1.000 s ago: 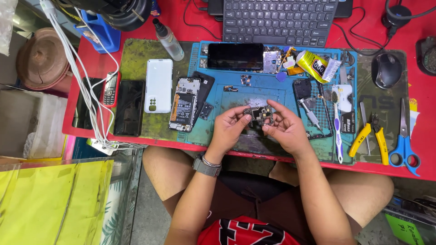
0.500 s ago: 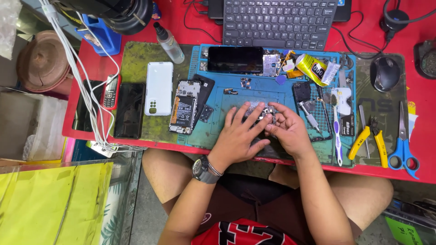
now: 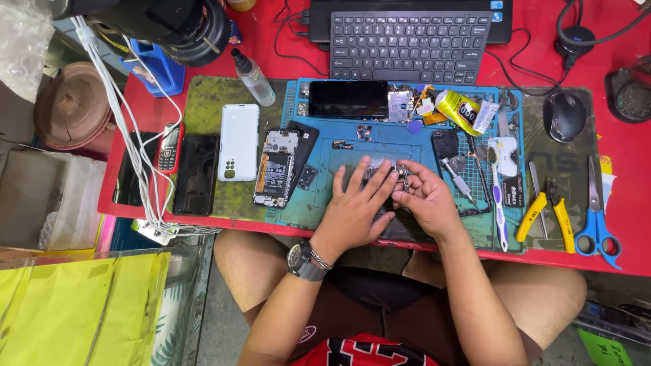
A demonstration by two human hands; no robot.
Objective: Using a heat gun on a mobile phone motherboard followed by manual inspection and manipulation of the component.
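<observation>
Between pinched fingers (image 3: 401,194), small circuit board (image 3: 401,173)

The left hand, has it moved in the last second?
Yes. The left hand was raised with fingers pinching the small part; now it lies flat, palm down, on the blue mat, fingers spread.

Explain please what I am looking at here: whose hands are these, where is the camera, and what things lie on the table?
The camera sits on a person's head and looks straight down. The left hand lies flat on the blue work mat. The right hand pinches a small metal phone part. Left of the hands lie an opened phone, a white phone back and a dark phone. To the right are a toothbrush, yellow-handled pliers and blue scissors. A keyboard and mouse sit at the far edge.
</observation>
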